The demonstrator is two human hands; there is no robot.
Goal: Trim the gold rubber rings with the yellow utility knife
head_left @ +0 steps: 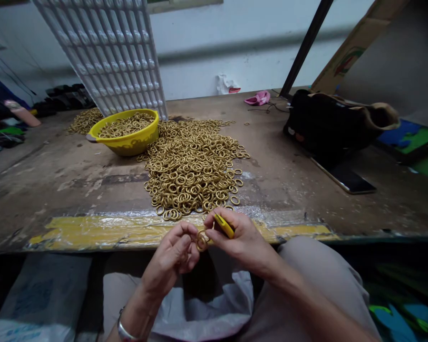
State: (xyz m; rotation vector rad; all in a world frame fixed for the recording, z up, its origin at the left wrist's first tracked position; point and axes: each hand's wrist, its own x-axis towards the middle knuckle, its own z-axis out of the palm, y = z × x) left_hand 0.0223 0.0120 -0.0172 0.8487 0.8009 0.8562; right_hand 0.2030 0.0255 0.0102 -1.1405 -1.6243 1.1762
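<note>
My left hand (pixel 178 249) is closed, its thumb and fingers pinching a few gold-coloured rings (pixel 201 241) at the table's front edge. Close beside it, my right hand (pixel 240 240) is closed around a small yellow tool (pixel 224 226), whose working end I cannot make out. The right fingertips also touch the rings from the other side. Just beyond both hands, a large heap of loose gold-coloured rings (pixel 192 171) spreads over the wooden table (pixel 71 190). Below the hands, between my knees, an open whitish plastic bag (pixel 214 320) hangs, its inside dark.
A yellow basin (pixel 131 144) full of rings stands at the heap's left, before a clear ridged plastic panel (pixel 110 52). To the right lie a black bag (pixel 321 126) and a phone (pixel 353 178). A pink cloth (pixel 257 98) is at the back. Yellow tape (pixel 103 232) covers the front edge.
</note>
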